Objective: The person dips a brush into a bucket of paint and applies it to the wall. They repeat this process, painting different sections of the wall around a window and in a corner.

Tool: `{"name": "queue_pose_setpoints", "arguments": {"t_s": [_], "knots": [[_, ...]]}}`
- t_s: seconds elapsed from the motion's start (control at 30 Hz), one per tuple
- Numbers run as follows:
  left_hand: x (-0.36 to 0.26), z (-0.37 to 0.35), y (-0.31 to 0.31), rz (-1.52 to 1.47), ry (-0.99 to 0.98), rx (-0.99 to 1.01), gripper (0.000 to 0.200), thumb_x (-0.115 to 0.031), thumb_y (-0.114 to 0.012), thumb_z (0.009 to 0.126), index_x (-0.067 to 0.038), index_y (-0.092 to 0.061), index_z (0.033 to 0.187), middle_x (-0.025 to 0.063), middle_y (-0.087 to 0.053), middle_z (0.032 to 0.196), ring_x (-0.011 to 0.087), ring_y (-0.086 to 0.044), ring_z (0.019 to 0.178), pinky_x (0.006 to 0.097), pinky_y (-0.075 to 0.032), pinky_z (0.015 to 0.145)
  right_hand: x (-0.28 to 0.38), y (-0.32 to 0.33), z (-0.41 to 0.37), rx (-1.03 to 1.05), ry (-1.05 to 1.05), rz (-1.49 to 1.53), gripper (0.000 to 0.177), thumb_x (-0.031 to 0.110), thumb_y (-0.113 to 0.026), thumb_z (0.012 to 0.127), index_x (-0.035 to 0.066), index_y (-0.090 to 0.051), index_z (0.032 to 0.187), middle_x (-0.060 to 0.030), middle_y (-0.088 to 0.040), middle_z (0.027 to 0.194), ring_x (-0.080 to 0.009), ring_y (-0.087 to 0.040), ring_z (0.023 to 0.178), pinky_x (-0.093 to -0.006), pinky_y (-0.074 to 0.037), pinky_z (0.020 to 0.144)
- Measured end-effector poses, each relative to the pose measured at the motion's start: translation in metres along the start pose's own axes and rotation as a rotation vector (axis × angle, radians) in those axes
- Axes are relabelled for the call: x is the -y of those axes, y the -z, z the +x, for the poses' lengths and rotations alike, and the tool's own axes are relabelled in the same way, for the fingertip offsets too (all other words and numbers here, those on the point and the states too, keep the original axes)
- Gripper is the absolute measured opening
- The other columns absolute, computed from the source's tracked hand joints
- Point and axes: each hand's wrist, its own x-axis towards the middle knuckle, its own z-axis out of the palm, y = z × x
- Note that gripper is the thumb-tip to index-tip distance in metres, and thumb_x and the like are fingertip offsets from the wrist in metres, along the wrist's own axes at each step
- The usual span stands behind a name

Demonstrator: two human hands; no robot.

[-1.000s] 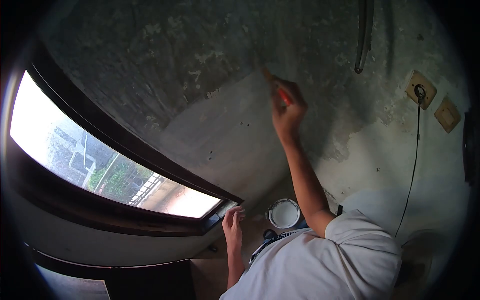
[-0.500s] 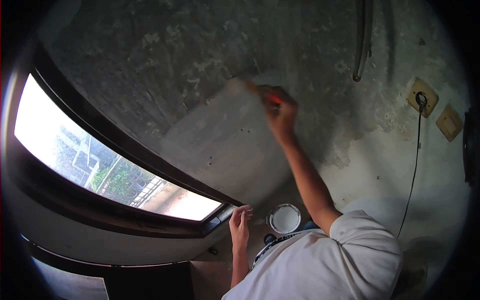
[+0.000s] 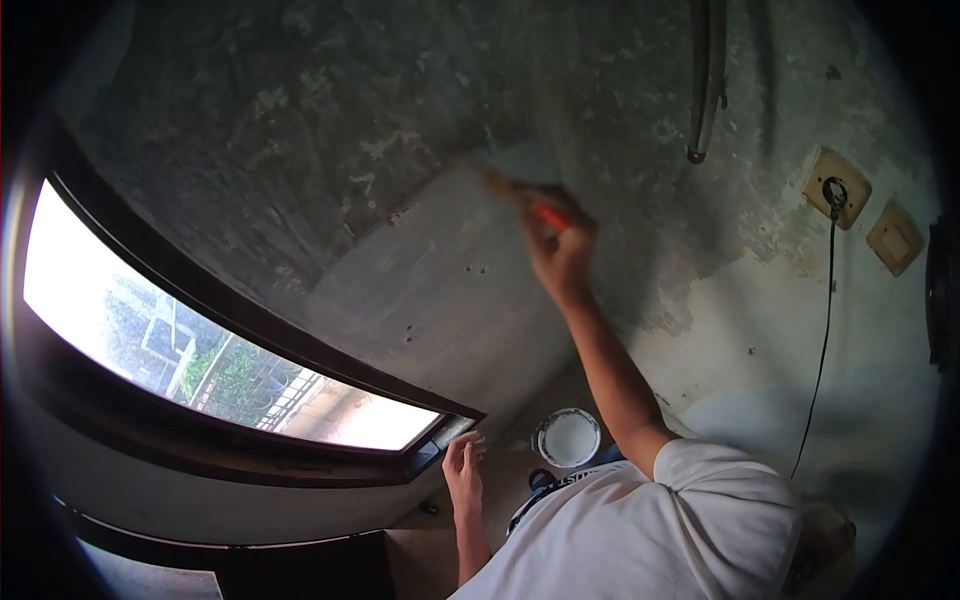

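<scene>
Wall [image 3: 730, 320] is apparently being coated, & strokes prob. need to be carried next past the pale patch [image 3: 430, 270] into the dark area [image 3: 320, 130]. White-filled tub [image 3: 541, 446] is set below. L hand [image 3: 463, 467] is held empty, loosely curled; by R hand [image 3: 563, 243], the blurred brush [image 3: 502, 185] is gripped nr. patch's top edge, contact unclear.

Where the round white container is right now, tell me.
In the head view, the round white container is low, just right of centre, between the left hand and the right forearm, above the white shirt.
</scene>
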Motion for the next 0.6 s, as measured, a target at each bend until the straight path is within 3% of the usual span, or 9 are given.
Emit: {"name": "queue_pose_setpoints", "arguments": {"t_s": [0.07,0.2,0.27,0.33,0.4,0.47,0.53,0.6], "knots": [[-0.009,0.007,-0.005,0.0,-0.025,0.001,0.026,-0.023,-0.064,0.114,-0.002,-0.076,0.124,0.0077,-0.078,0.115,0.016,-0.073,0.095,0.0314,-0.056,0.086,-0.031,0.015,0.026,-0.294,0.001,-0.165,0.018,0.002,-0.081,0.095,0.005,-0.081,0.113,-0.0124,-0.082,0.11,-0.0268,-0.081,0.097,-0.0345,-0.062,0.082],[-0.017,0.015,-0.021,0.019,-0.045,0.017,0.027,-0.023,-0.063,0.114,-0.002,-0.077,0.123,0.0085,-0.078,0.117,0.0162,-0.073,0.097,0.0317,-0.056,0.086,-0.063,0.011,0.02,-0.177,0.126,-0.275,0.017,0.001,-0.081,0.097,0.004,-0.081,0.114,-0.0117,-0.082,0.109,-0.0236,-0.081,0.093,-0.0326,-0.062,0.08],[-0.009,0.023,-0.028,0.005,-0.057,0.044,0.027,-0.023,-0.063,0.114,-0.002,-0.076,0.123,0.0083,-0.078,0.117,0.0164,-0.073,0.097,0.0315,-0.056,0.087,-0.041,0.017,0.016,-0.03,-0.023,-0.023,0.016,0.0,-0.08,0.098,0.001,-0.081,0.114,-0.0134,-0.082,0.107,-0.0229,-0.081,0.092,-0.0325,-0.062,0.081],[-0.015,0.021,-0.038,0.004,-0.021,0.072,0.028,-0.025,-0.063,0.114,-0.002,-0.076,0.122,0.0082,-0.078,0.116,0.017,-0.073,0.098,0.0317,-0.056,0.087,-0.051,0.034,0.023,-0.076,0.035,-0.068,0.016,0.0,-0.079,0.098,0.001,-0.081,0.114,-0.0136,-0.082,0.107,-0.0218,-0.081,0.094,-0.0324,-0.063,0.082],[-0.02,0.021,-0.048,0.006,-0.048,0.147,0.029,-0.027,-0.063,0.115,-0.001,-0.075,0.122,0.0085,-0.078,0.116,0.0176,-0.073,0.099,0.0328,-0.057,0.089,-0.065,0.04,0.038,-0.351,-0.097,-0.158,0.015,0.0,-0.079,0.098,0.0,-0.081,0.113,-0.0128,-0.083,0.105,-0.0214,-0.081,0.094,-0.0336,-0.063,0.08],[-0.026,0.019,-0.056,0.038,-0.057,0.178,0.03,-0.028,-0.063,0.115,-0.001,-0.074,0.122,0.0089,-0.078,0.116,0.0174,-0.072,0.099,0.0338,-0.058,0.091,-0.076,0.027,0.036,-0.296,-0.028,-0.173,0.017,0.0,-0.079,0.098,0.001,-0.08,0.115,-0.0107,-0.081,0.102,-0.0206,-0.079,0.09,-0.0349,-0.063,0.077],[-0.023,0.018,-0.062,0.04,-0.029,0.205,0.03,-0.028,-0.063,0.115,-0.001,-0.074,0.122,0.0091,-0.077,0.115,0.0174,-0.072,0.099,0.0343,-0.058,0.092,-0.064,0.018,0.028,-0.027,0.076,-0.241,0.02,0.0,-0.079,0.097,0.003,-0.08,0.116,-0.0106,-0.081,0.101,-0.0223,-0.08,0.09,-0.0355,-0.062,0.076],[-0.019,0.022,-0.065,0.02,-0.023,0.243,0.029,-0.028,-0.063,0.115,-0.001,-0.074,0.121,0.0099,-0.078,0.116,0.0179,-0.073,0.1,0.0343,-0.057,0.092,-0.061,0.035,0.032,-0.017,-0.01,-0.102,0.022,0.0,-0.079,0.096,0.006,-0.081,0.116,-0.012,-0.08,0.104,-0.0258,-0.08,0.092,-0.0357,-0.061,0.076]]}}
